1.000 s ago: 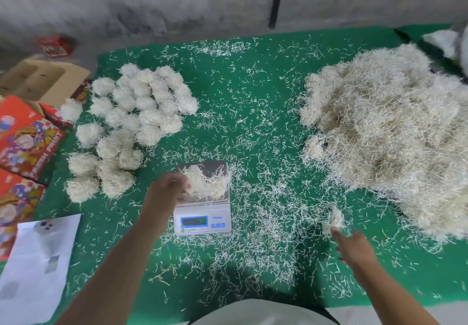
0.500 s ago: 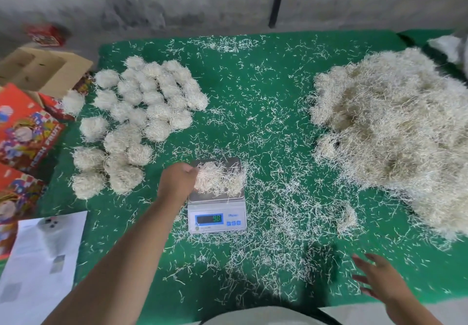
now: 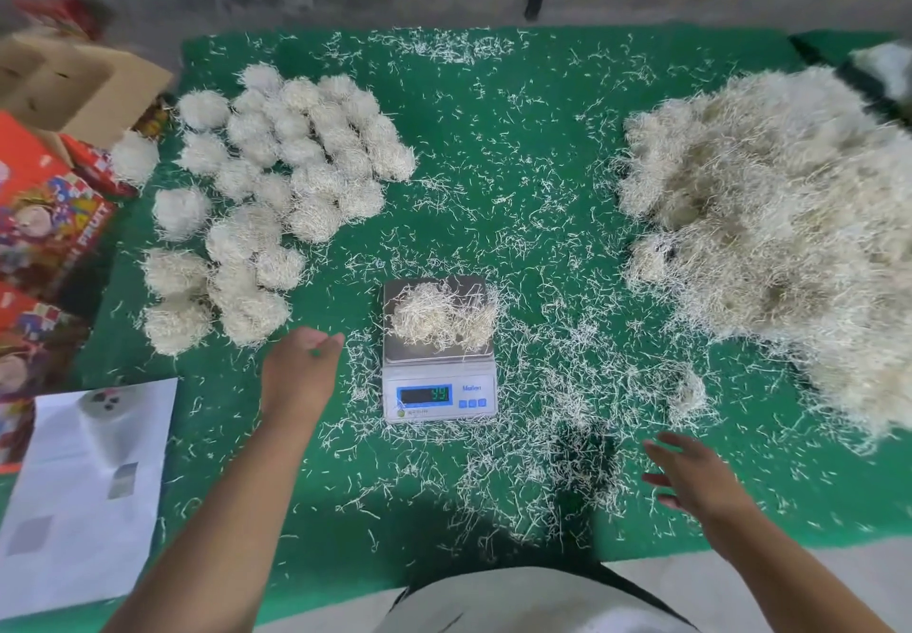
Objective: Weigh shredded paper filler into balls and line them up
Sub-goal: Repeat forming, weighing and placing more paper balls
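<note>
Our left hand (image 3: 301, 368) and right hand (image 3: 693, 477) hover empty, fingers loose, flanking the scale (image 3: 438, 385) holding filler (image 3: 441, 319).

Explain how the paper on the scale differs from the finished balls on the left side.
The paper on the scale is one loose, flattish clump; the finished balls are many, each rounder and more compact. The clump rests on the steel platform of the scale; the balls lie in rows on the green mat. Both are the same pale shredded paper.
</note>
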Demonstrator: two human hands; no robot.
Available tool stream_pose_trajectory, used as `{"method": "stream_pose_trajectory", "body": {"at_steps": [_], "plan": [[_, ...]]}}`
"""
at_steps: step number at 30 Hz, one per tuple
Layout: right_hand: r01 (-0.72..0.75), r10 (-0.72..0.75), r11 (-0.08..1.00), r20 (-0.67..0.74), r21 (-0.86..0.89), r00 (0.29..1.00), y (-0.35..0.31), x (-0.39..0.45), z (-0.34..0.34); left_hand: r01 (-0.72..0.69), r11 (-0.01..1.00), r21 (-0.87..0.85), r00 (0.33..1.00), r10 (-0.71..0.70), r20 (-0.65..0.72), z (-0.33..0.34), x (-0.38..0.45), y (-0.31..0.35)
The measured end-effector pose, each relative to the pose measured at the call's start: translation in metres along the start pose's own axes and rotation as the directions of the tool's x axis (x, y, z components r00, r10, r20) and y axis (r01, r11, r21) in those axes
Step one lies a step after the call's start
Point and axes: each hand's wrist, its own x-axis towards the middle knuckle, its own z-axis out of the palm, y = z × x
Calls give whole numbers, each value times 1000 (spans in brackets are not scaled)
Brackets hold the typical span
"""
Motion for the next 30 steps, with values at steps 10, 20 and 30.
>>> {"method": "stream_pose_trajectory", "body": {"at_steps": [10,20,30], "plan": [[26,-26,999,11,-22,1000,11,-4,0,-14,998,-60,999,12,-45,17,8,9],[55,-50,994,50,-99,997,9,4,-1,-185,980,-74,983,183,-32,54,-23,37],[5,-3,1000,98,-23,995,39,-4,2,-290,950,113,950,271,158,82,24,81]]}}
